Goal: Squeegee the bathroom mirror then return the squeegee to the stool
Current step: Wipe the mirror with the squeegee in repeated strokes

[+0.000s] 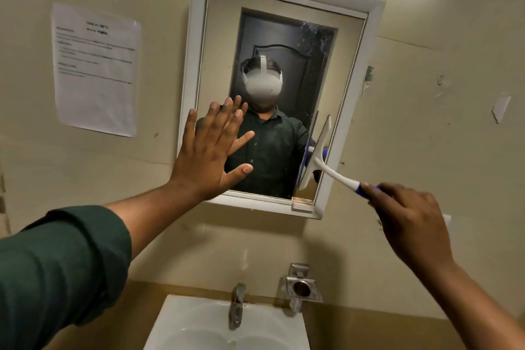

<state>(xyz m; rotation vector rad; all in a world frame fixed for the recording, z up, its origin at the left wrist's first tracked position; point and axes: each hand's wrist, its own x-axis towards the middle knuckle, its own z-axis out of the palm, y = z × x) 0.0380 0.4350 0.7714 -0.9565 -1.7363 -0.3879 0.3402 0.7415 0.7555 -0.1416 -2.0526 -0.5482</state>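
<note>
A white-framed bathroom mirror hangs on the beige wall, with streaks near its upper right corner. My left hand lies flat with spread fingers against the mirror's lower left part and frame. My right hand grips the purple end of a white squeegee handle. The squeegee's blade stands nearly upright against the glass at the mirror's lower right side. The stool is out of view.
A white sink with a metal tap sits below the mirror. A metal holder is fixed to the wall right of the tap. A printed paper sheet is taped left of the mirror.
</note>
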